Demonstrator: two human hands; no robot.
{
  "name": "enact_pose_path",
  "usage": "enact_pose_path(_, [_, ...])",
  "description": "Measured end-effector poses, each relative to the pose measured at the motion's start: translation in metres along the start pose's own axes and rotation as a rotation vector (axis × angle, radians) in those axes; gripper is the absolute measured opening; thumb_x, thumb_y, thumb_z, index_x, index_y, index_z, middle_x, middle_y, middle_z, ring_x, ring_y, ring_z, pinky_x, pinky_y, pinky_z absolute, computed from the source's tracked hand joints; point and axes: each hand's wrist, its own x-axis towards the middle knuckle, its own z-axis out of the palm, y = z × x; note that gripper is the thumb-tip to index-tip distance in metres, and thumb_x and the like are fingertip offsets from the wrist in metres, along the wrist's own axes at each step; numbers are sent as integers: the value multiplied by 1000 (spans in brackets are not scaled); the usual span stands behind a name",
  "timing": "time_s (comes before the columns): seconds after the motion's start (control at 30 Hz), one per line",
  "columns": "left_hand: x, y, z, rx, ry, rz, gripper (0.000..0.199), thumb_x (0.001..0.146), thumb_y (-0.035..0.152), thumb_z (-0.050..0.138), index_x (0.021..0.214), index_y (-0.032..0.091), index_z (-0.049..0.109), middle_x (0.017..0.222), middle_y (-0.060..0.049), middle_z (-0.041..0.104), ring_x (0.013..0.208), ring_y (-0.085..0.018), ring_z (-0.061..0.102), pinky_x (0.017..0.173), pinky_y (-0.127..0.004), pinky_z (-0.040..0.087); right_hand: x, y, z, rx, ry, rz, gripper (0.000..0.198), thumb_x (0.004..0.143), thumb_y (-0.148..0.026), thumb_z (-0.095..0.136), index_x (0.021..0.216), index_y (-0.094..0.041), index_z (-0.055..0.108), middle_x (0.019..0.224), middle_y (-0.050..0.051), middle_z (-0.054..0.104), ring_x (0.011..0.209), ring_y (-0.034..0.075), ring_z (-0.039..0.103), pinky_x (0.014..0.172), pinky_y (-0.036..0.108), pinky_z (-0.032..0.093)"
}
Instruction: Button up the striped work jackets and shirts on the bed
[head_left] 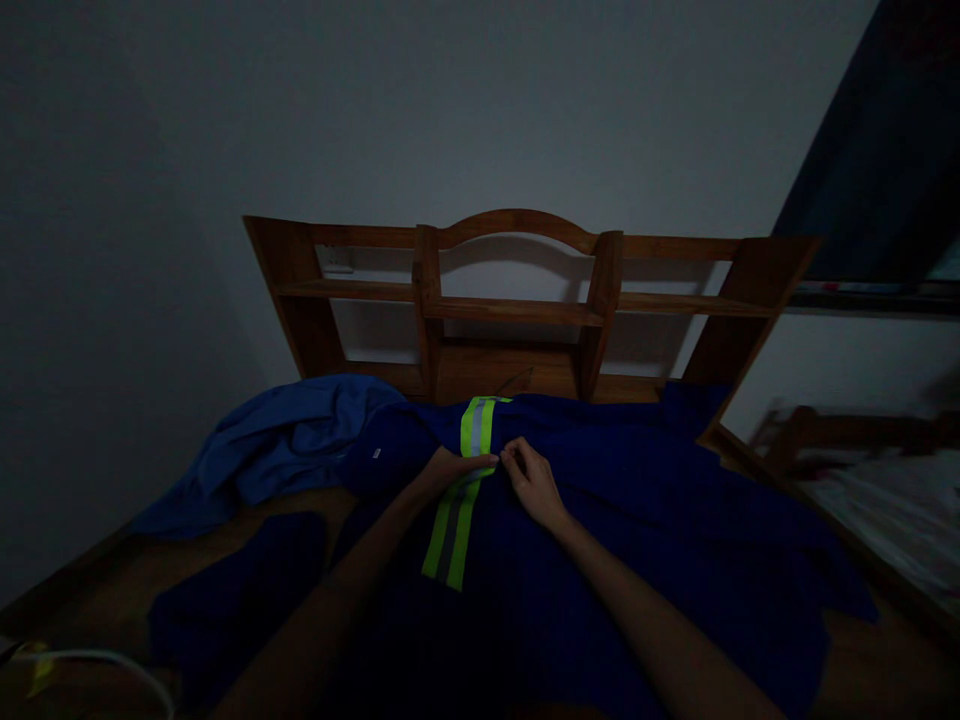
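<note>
Dark blue cloth [637, 480] is spread in front of me, with a yellow-green and silver reflective strip [452, 540] running across it. My left hand [459, 466] is closed on the strip, thumb and fingers pressed together at its right edge. Just beside those fingertips, my right hand [534, 486] makes a pinch with thumb and forefinger. Whatever that pinch holds, if anything, is too small and dim to make out. A small pale label [376, 454] shows on the blue cloth to the left.
Behind the cloth, a wooden shelf unit [517, 312] stands against the wall. Lighter blue fabric [277, 440] is bunched at left, above a separate dark blue piece [240, 575]. A white cord [112, 655] curves at the lower left. Whitish plastic [892, 510] lies at the right.
</note>
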Motion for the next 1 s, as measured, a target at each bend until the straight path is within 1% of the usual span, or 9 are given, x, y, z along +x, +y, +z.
enact_pose_path(0.17, [2, -6, 2, -57, -43, 18, 53, 50, 34, 82, 96, 13, 64, 97, -9, 70, 99, -25, 62, 93, -38, 47, 0, 1, -1, 19, 6, 11, 19, 92, -32, 39, 86, -19, 52, 78, -1, 57, 72, 13, 54, 67, 23, 37])
enact_pose_path(0.27, [3, -10, 2, -33, -17, -1, 54, 49, 34, 82, 95, 13, 65, 101, -10, 69, 98, -26, 63, 93, -40, 46, 0, 0, 0, 13, 10, 12, 18, 91, -32, 40, 86, -19, 52, 77, -1, 57, 71, 13, 54, 66, 23, 37])
enact_pose_path(0.33, [4, -11, 1, -14, 13, 6, 55, 48, 34, 83, 95, 12, 65, 100, -10, 69, 99, -26, 62, 95, -40, 45, 0, 0, 0, 7, 13, 8, 19, 91, -32, 39, 85, -20, 51, 78, 0, 57, 72, 14, 54, 66, 23, 37])
enact_pose_path(0.47, [3, -8, 2, 15, 52, 10, 54, 45, 31, 84, 93, 12, 66, 91, -9, 71, 101, -27, 61, 99, -40, 42, 0, -2, -1, -7, 9, 4, 19, 91, -32, 38, 85, -20, 51, 78, 0, 57, 72, 14, 55, 66, 24, 38])
enact_pose_path(0.57, [2, -5, 3, 32, 59, -18, 51, 45, 28, 85, 90, 13, 67, 88, -9, 72, 101, -28, 61, 98, -40, 42, -1, -2, -1, -26, 15, -4, 18, 91, -31, 38, 86, -20, 51, 78, 0, 58, 71, 15, 55, 66, 24, 38])
enact_pose_path(0.7, [3, -5, 4, 53, 78, -5, 50, 46, 28, 85, 90, 14, 67, 85, -7, 72, 101, -29, 61, 99, -41, 42, 0, 0, 0, -35, 25, -18, 19, 92, -32, 37, 86, -20, 51, 79, 1, 58, 73, 15, 55, 67, 24, 38])
enact_pose_path(0.87, [3, -3, 4, 77, 61, -6, 48, 47, 28, 84, 90, 14, 67, 84, -8, 72, 100, -29, 62, 98, -41, 43, 0, 2, 1, -31, 23, -24, 19, 92, -31, 36, 86, -20, 50, 79, 1, 57, 73, 15, 55, 68, 24, 38])
enact_pose_path(1.0, [1, 1, 4, 81, 88, -11, 50, 46, 27, 84, 91, 14, 67, 85, -8, 72, 102, -28, 61, 100, -40, 41, 0, 1, 1, -39, 27, -23, 19, 92, -31, 37, 86, -20, 50, 80, 1, 58, 74, 15, 55, 68, 24, 38])
